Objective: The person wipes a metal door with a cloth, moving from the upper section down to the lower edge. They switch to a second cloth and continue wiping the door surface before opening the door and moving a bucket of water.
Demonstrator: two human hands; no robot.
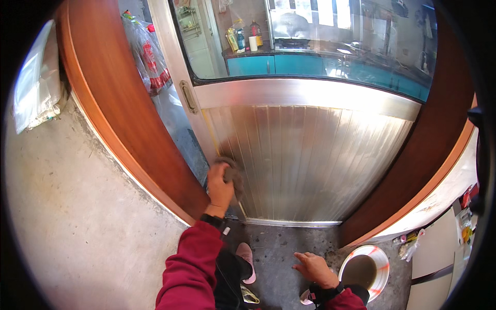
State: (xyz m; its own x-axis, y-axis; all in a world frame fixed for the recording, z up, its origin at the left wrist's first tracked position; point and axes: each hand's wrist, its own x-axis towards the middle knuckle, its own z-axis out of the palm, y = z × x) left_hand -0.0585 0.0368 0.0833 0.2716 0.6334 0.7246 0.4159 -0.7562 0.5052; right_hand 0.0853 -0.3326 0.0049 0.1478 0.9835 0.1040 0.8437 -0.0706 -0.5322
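My left hand [221,187] is closed round a grey-brown cleaning rag [236,182] and presses it on the lower left part of a sliding door [305,155], close to its frame. The door has a ribbed metal lower panel and a glass window above. My right hand [316,269] holds nothing; its fingers are loosely stretched out above the floor. Just right of it stands a white basin [383,271] with red-orange marks, holding murky brown water.
Wooden door jambs [119,119] stand on both sides, with a pale wall [103,196] at left. Plastic bags [150,57] hang behind the gap. Through the glass a kitchen counter with teal cabinets [297,64] shows. At lower right is a white cabinet [434,248].
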